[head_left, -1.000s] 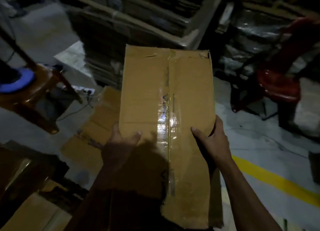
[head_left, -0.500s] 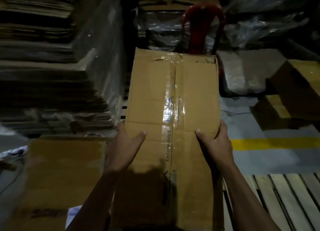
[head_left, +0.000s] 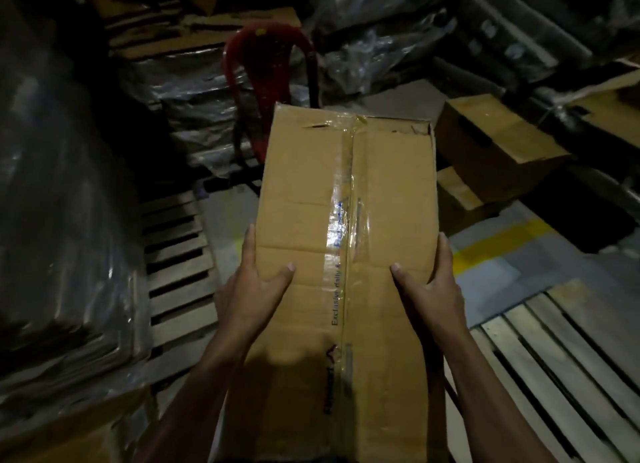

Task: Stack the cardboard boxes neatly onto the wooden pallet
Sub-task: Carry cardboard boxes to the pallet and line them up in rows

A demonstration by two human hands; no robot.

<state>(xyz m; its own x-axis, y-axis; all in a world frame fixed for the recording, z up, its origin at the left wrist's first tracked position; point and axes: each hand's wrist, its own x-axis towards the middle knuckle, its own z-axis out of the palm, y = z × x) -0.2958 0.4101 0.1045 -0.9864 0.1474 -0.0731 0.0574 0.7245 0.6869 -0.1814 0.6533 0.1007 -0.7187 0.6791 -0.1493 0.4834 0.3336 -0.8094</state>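
I carry a long brown cardboard box (head_left: 349, 199), taped along its middle seam, in front of me above the floor. My left hand (head_left: 258, 282) grips its left edge, thumb on top. My right hand (head_left: 429, 286) grips the right edge the same way. A wooden pallet (head_left: 568, 369) with pale slats lies on the floor at the lower right, with nothing on the part in view. Another slatted pallet (head_left: 176, 254) lies at the left, partly under a wrapped stack.
A tall plastic-wrapped stack of flat cardboard (head_left: 65, 220) stands at the left. A red plastic chair (head_left: 270, 71) is beyond the box. Two cardboard boxes (head_left: 495, 143) sit at the right by a yellow floor line (head_left: 498, 244). Wrapped bundles fill the background.
My view has swung to the right with the box held steady in both hands. The pallet at the lower right has come further into view and the brown chair has gone.
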